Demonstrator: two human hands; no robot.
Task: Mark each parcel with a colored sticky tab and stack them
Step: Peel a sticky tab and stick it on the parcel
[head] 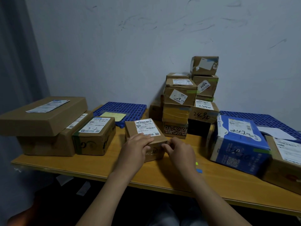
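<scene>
The small parcel (130, 128) stood in the middle of the worktop (101, 167). The left hand (138, 145) pressed its top with flat fingers (145, 138). The right hand (177, 149) pinched its near corner with narrow fingers. It seemed light, stiff cardboard, best held by two opposite sides.

Scuffed pale wall (130, 38) behind a wooden table (97, 167), dim light.

Brown cardboard parcels (145, 136), one blue box (241, 144), blue perforated mats (120, 110), yellow-green and blue tabs (197, 163).
</scene>
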